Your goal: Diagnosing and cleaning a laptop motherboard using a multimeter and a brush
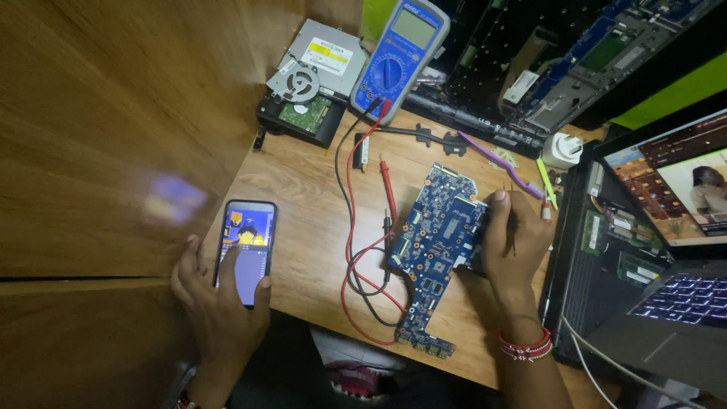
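- The left hand [216, 299] holds a phone [246, 250], fingers wrapped around its sides, far left of the blue circuit board [435, 250].
- The right hand [513, 241] rests on the board's right edge, fingers curled together, gripping it.
- Red and black wires [356, 250] lie just left of the board.
- A blue meter [399, 53] sits above it.
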